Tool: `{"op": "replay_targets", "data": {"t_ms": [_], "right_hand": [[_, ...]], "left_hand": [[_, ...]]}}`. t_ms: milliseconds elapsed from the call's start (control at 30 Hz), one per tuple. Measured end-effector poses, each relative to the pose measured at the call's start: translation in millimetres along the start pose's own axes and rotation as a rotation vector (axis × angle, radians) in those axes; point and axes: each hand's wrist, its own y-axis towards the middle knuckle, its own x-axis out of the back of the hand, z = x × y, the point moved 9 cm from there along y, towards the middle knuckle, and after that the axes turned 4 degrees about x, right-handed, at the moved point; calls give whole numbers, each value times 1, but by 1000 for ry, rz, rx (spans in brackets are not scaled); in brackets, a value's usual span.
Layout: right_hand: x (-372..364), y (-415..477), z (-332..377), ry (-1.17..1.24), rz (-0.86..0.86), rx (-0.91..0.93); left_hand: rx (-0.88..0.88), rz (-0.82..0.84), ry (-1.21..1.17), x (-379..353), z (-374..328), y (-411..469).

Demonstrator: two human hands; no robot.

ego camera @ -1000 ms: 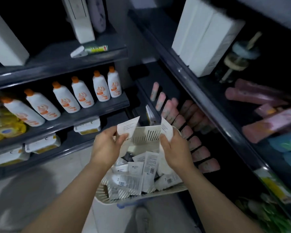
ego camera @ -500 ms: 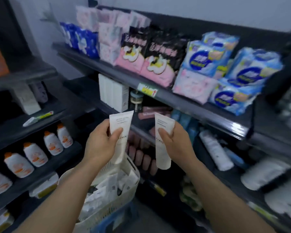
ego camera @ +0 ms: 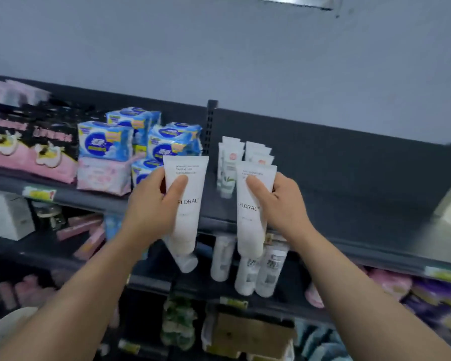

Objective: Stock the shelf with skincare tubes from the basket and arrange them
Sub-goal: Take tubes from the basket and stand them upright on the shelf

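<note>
Step in hand: placement. Two tubes are up at the shelf; neither is set down.

My left hand is clamped on the left tube, thumb across the printed front and the rest wrapped behind. My right hand is clamped the same way on the right tube, its fingers showing past the tube's far edge. Both tubes are white, marked FLORAL, and held crimped end up, cap down. The left one leans slightly. Both hang in front of the shelf's front edge, with the caps below its level, so they do not rest on it.

The stocked tubes stand on the shelf in two short rows just right of the post, behind the gap between my hands. Blue packs fill the space left of the post. The shelf right of the rows is bare. The basket cannot be made out with certainty.

Judgement: the next move calls for lifting both tubes over the edge and standing them cap-down against the existing rows, print forward. The right tube is nearest the free space. Chief risk: nudging the standing rows and toppling them.
</note>
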Motion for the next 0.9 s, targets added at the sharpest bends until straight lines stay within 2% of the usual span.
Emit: {"op": "replay_targets", "data": {"t_ms": [167, 333, 600, 900], "right_hand": [[122, 13, -48, -41, -73, -47], [188, 27, -94, -85, -87, -101], [205, 84, -157, -80, -28, -192], [191, 156, -206, -42, 11, -257]], "left_hand": [[-56, 87, -50, -94, -78, 5], [-39, 180, -125, -166, -123, 20], [-41, 351, -29, -249, -159, 91], [-125, 501, 333, -329, -148, 183]]}}
